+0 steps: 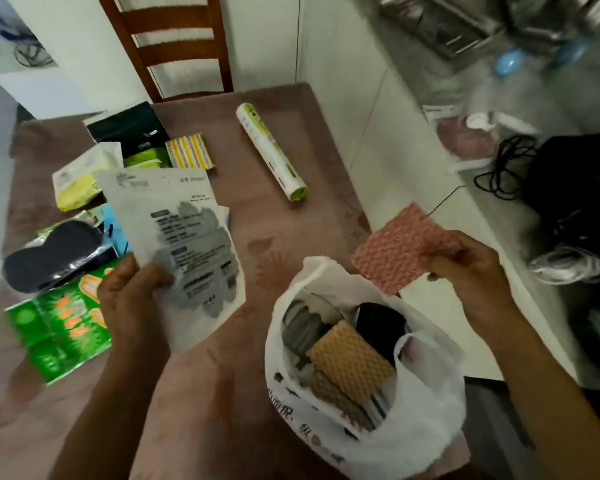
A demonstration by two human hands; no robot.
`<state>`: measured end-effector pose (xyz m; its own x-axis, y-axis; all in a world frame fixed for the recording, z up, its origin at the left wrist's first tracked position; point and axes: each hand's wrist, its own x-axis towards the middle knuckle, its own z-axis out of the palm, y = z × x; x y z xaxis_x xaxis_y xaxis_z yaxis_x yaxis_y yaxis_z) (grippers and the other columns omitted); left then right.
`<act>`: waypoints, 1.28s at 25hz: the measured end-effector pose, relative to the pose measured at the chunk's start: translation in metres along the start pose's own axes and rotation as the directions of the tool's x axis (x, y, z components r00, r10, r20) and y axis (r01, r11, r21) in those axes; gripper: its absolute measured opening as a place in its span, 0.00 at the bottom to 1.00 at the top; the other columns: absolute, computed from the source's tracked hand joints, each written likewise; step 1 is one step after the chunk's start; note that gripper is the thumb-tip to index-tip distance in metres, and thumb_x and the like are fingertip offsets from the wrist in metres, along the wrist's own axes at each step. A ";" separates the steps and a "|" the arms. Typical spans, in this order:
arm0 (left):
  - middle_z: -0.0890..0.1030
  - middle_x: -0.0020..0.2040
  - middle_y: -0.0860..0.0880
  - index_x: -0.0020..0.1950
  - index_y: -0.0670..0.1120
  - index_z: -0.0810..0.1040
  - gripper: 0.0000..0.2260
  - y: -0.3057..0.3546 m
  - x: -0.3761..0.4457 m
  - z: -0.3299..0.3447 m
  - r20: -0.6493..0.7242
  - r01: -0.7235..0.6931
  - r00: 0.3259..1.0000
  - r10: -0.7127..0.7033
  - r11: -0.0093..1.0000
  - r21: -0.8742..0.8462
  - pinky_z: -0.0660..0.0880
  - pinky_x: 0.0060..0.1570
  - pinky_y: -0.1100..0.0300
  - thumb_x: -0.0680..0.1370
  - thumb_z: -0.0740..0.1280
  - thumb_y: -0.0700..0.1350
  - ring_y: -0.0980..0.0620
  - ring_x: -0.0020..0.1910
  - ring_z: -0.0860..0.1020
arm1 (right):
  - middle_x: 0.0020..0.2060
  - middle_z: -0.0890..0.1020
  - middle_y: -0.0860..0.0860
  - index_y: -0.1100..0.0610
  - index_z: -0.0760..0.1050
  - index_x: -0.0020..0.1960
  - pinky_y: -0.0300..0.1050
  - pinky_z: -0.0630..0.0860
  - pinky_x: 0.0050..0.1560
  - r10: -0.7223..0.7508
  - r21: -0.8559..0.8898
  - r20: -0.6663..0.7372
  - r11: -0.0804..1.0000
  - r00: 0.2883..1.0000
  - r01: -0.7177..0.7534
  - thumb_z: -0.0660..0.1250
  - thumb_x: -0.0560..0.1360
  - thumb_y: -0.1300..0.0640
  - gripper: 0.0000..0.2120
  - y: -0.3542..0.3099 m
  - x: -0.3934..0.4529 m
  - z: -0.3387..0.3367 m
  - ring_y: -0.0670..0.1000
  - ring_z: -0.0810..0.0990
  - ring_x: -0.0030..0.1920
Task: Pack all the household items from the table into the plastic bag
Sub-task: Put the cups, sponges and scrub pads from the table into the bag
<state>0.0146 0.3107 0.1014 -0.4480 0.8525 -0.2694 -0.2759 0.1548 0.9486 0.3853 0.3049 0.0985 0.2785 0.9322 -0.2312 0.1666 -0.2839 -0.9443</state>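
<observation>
My left hand [129, 296] grips a flat white packet [181, 244] printed with grey shapes, held above the table's left side. My right hand [465, 268] pinches a pink textured cloth [399, 249] just above the white plastic bag [420, 420]. The bag stands open at the table's near right edge. Inside it lie a tan waffle cloth [350, 358] and some dark and grey items. On the table rest a green tissue pack [56, 327], a dark padded item [52, 254], a yellow packet [77, 178], a striped sponge pack [189, 150], a black box [132, 128] and a white roll [271, 150].
The table [291, 216] has a pinkish floral cover. A wooden chair [177, 43] stands at its far side. To the right, on the white floor, are a black bag [575, 181], black cords [503, 168] and shoes [565, 265]. A metal rack is at the top right.
</observation>
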 end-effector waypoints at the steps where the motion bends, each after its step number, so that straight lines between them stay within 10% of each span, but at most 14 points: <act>1: 0.80 0.28 0.55 0.30 0.46 0.78 0.15 0.004 -0.011 -0.007 0.007 0.010 1.000 -0.010 1.000 -0.026 0.76 0.29 0.66 0.67 0.58 0.30 0.55 0.27 0.76 | 0.37 0.84 0.51 0.53 0.82 0.40 0.49 0.75 0.42 -0.003 -0.107 0.086 0.994 0.996 0.012 0.72 0.67 0.69 0.11 -0.008 -0.012 0.008 0.51 0.80 0.40; 8: 0.81 0.27 0.53 0.28 0.48 0.81 0.21 0.025 -0.069 -0.046 0.170 0.002 0.985 0.000 1.000 -0.013 0.76 0.28 0.63 0.67 0.56 0.27 0.53 0.26 0.77 | 0.52 0.83 0.51 0.51 0.78 0.57 0.40 0.74 0.49 0.268 -0.792 0.370 0.591 0.890 0.151 0.68 0.73 0.50 0.14 0.020 -0.072 0.069 0.50 0.80 0.49; 13: 0.83 0.29 0.53 0.29 0.50 0.83 0.18 0.036 -0.100 -0.051 0.284 -0.047 0.958 0.032 0.998 0.045 0.75 0.26 0.64 0.63 0.58 0.32 0.56 0.28 0.79 | 0.61 0.79 0.51 0.52 0.70 0.67 0.47 0.75 0.55 0.074 -0.832 0.131 0.551 0.989 0.069 0.66 0.75 0.45 0.23 0.030 -0.087 0.030 0.56 0.78 0.58; 16: 0.85 0.32 0.51 0.33 0.47 0.84 0.15 0.020 -0.112 -0.025 0.352 -0.036 0.936 -0.001 0.994 0.098 0.78 0.30 0.59 0.61 0.60 0.34 0.52 0.31 0.80 | 0.60 0.80 0.53 0.51 0.69 0.67 0.46 0.76 0.51 0.319 -0.935 0.131 0.354 0.939 0.011 0.67 0.74 0.47 0.24 0.048 -0.089 -0.004 0.56 0.80 0.56; 19: 0.86 0.36 0.49 0.41 0.40 0.82 0.12 0.002 -0.127 0.008 0.424 -0.022 0.905 -0.049 0.987 0.160 0.79 0.31 0.58 0.64 0.62 0.34 0.50 0.35 0.83 | 0.46 0.83 0.49 0.49 0.80 0.47 0.33 0.72 0.40 0.279 -0.812 0.297 0.578 0.913 0.087 0.70 0.72 0.58 0.06 0.047 -0.107 -0.031 0.50 0.80 0.45; 23: 0.86 0.45 0.42 0.49 0.35 0.81 0.13 -0.037 -0.142 0.061 0.532 0.070 0.819 -0.216 0.957 0.281 0.82 0.38 0.50 0.67 0.64 0.34 0.43 0.44 0.85 | 0.36 0.79 0.46 0.47 0.75 0.35 0.32 0.71 0.36 0.040 -0.477 0.365 0.866 0.930 0.150 0.72 0.70 0.68 0.16 0.022 -0.145 -0.086 0.46 0.75 0.36; 29: 0.86 0.42 0.49 0.41 0.46 0.84 0.09 -0.086 -0.164 0.109 0.560 0.097 0.618 -0.551 0.761 0.641 0.81 0.43 0.51 0.68 0.68 0.35 0.45 0.43 0.84 | 0.41 0.81 0.45 0.46 0.74 0.35 0.33 0.73 0.35 -0.132 -0.348 0.254 0.912 0.958 0.218 0.70 0.69 0.72 0.20 0.017 -0.144 -0.112 0.48 0.77 0.36; 32: 0.86 0.43 0.43 0.44 0.44 0.84 0.16 -0.084 -0.160 0.098 0.556 0.167 0.598 -0.577 0.769 0.618 0.82 0.45 0.44 0.59 0.65 0.37 0.41 0.44 0.84 | 0.41 0.83 0.46 0.46 0.75 0.35 0.48 0.76 0.34 -0.128 -0.308 0.250 0.929 0.960 0.204 0.69 0.70 0.71 0.20 0.022 -0.142 -0.112 0.58 0.77 0.35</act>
<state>0.1931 0.2103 0.0813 0.3643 0.6984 -0.6161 0.2385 0.5695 0.7866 0.4558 0.1408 0.1368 0.0097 0.9871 -0.1600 0.5034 -0.1430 -0.8522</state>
